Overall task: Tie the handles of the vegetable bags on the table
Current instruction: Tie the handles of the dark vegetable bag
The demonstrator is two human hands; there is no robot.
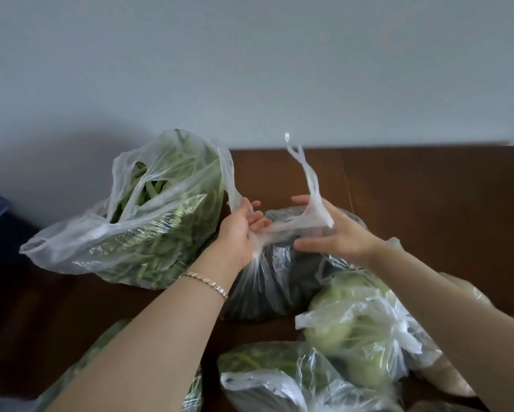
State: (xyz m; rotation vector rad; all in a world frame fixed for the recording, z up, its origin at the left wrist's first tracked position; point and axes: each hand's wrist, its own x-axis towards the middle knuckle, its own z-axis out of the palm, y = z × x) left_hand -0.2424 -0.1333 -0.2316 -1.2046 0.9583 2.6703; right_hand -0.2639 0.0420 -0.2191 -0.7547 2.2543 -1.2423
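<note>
Six clear plastic bags in view on brown tabletop (428, 188), against pale wall (249, 69). Item in work: dark bag (279, 281), centre, just beside bean bag (148, 221) at left, mouth open; holds dark contents, not identifiable. Left hand (237, 233), bracelet (205, 282) at wrist: curled tight round gathered handle (255, 251) at mouth of dark bag. Right hand (339, 233): fingers straight and spread, loose handle (310, 182) draped across between thumb and fingers, end standing up in air. Plastic stretched taut between both hands. Right of dark bag and touching it: bag of pale green round vegetables (356, 328). Near edge: bag of leafy greens (264, 361); another green-filled bag (110, 334) under left forearm; brownish bag (440, 376) under right forearm.
</note>
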